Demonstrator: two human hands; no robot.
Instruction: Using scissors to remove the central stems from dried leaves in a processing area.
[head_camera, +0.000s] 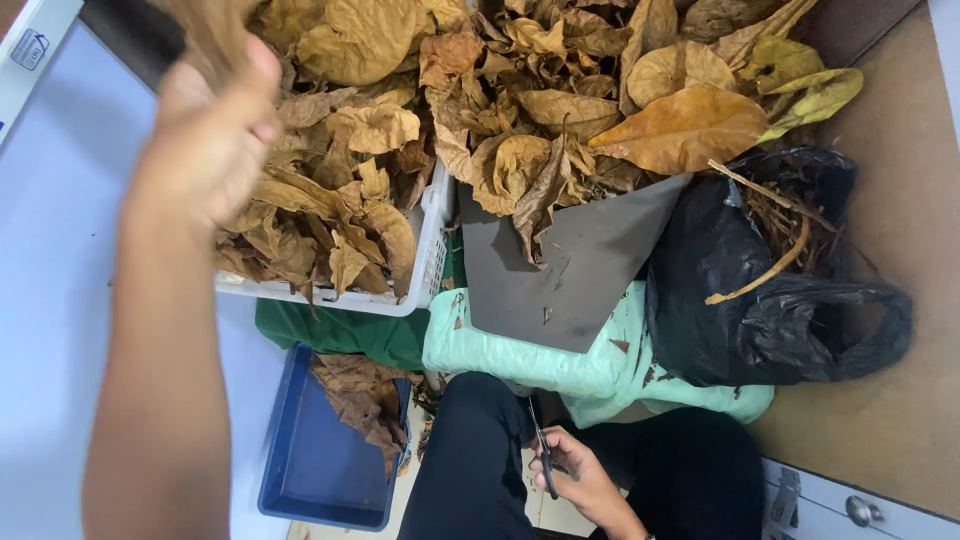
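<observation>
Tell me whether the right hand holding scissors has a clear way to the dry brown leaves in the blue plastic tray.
Probably yes: the right hand rests low, the leaves lie uncovered, only a dark-trousered knee between.

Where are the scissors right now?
In the head view, the scissors are low and centre-right, held in the right hand over the person's lap, just below the pale green bag.
</observation>
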